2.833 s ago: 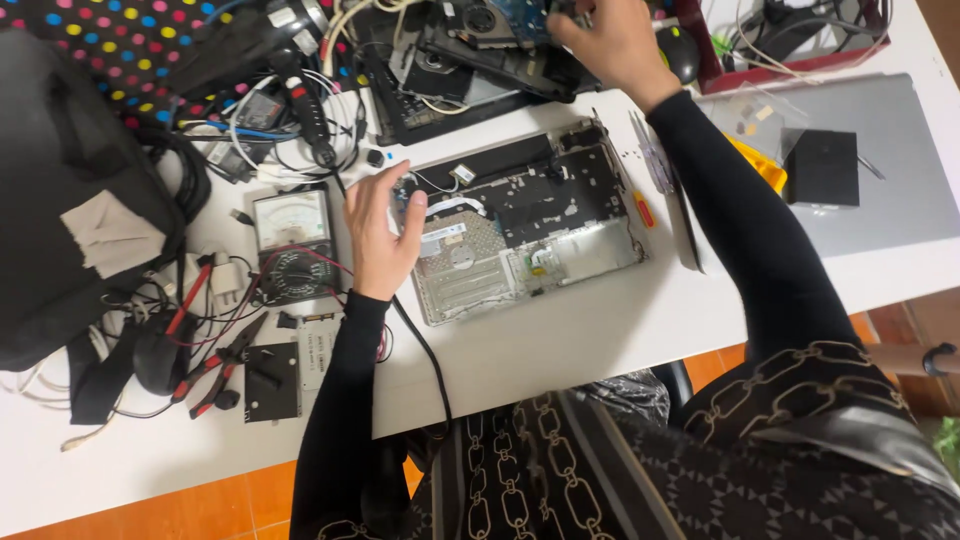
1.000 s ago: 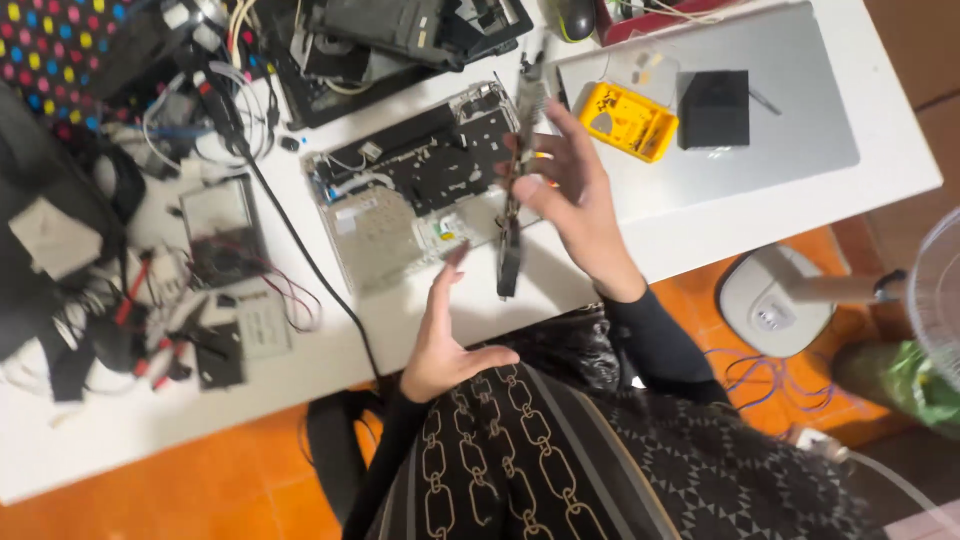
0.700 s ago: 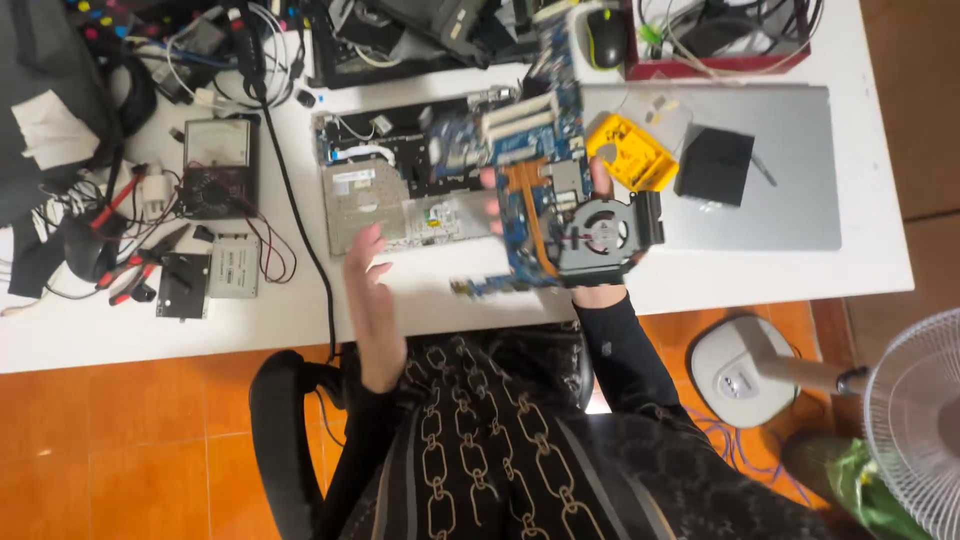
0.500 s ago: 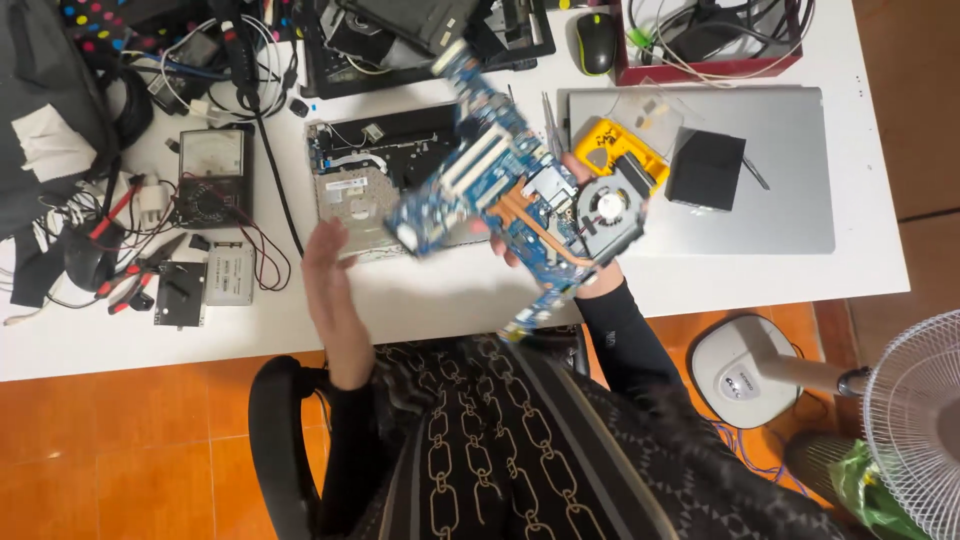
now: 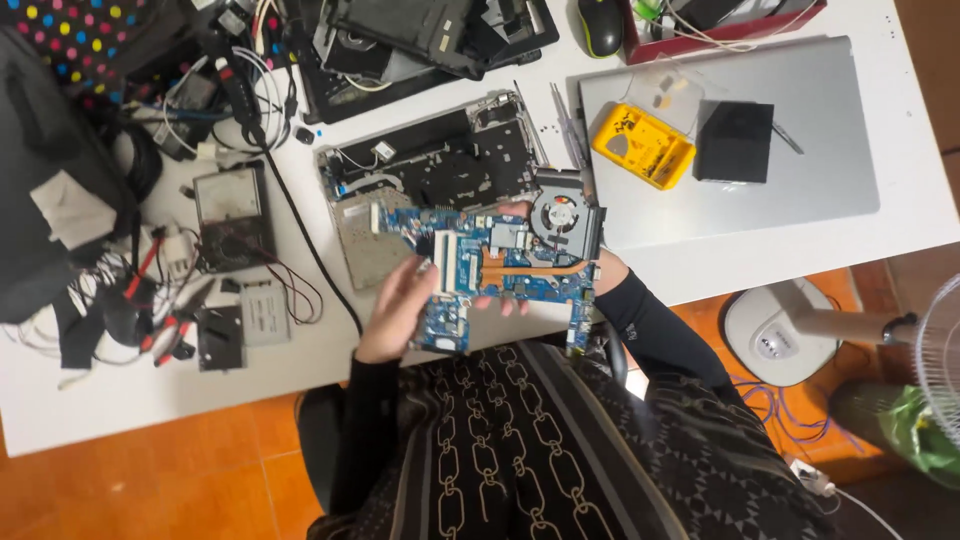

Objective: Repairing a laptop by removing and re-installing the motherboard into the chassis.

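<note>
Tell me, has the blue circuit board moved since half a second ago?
Yes. The circuit board has swung flatter and come down toward the person, off the open laptop base, held between the left hand and right hand.

**Copper, plastic and bare metal on a matt white table**

The blue circuit board [image 5: 500, 268] at the centre of the frame has a glossy lacquered face, crossed by a dull copper pipe [image 5: 530, 268] that runs to a black plastic fan [image 5: 562, 215]. Above it, the opened laptop base [image 5: 430, 190] shows matt black plastic and pale, brushed-looking metal plates. The closed laptop lid [image 5: 830, 150] at upper right is smooth, satin silver metal; on it lie a matt black square [image 5: 735, 142] and a yellow plastic case [image 5: 640, 150] with a clear lid. The table [image 5: 150, 390] is smooth matt white. At lower left, the floor tiles [image 5: 150, 480] are orange and faintly shiny. The sleeves [image 5: 660, 330] are soft black cloth.
</note>
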